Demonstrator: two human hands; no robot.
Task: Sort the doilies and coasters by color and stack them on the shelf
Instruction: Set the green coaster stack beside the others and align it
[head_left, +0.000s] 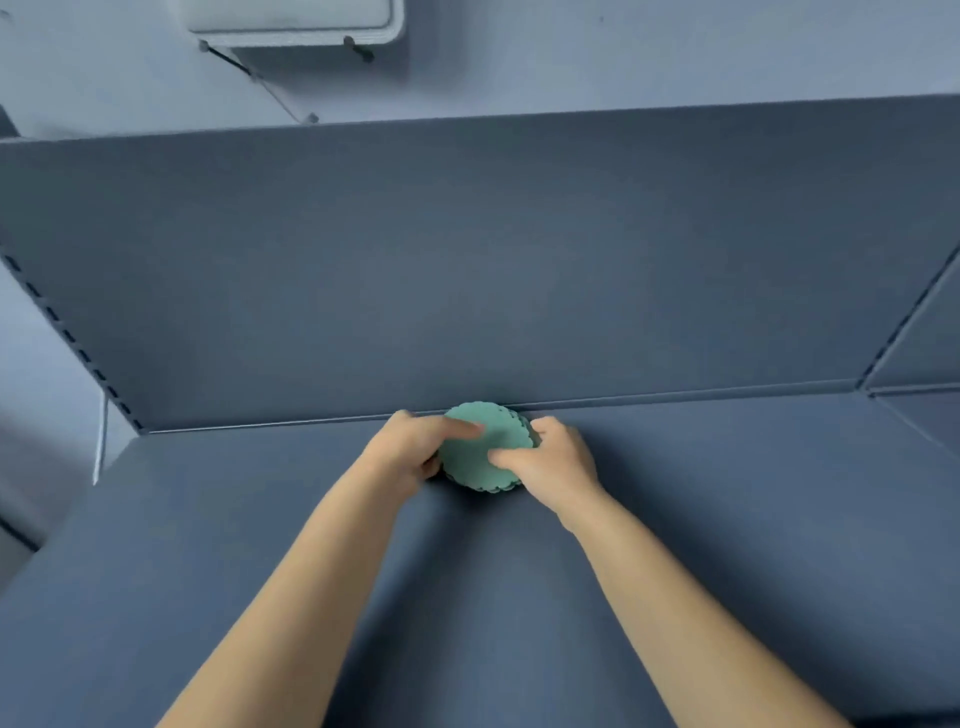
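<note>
I can't count the green stack (488, 448); left hand (410, 449) and right hand (558, 462) hide its edges. The top edge crops the white box (293, 21).

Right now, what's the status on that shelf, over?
Left hand, right hand: both hold green scalloped stack from either side. Stack down on shelf, close to back panel. Nothing blocking in view.

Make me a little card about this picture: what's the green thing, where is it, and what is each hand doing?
thing: stack of green scalloped doilies
where: at the back of the shelf, by its rear wall
left hand: holds the stack's left edge, one finger on top
right hand: holds the right edge, thumb on top
</note>
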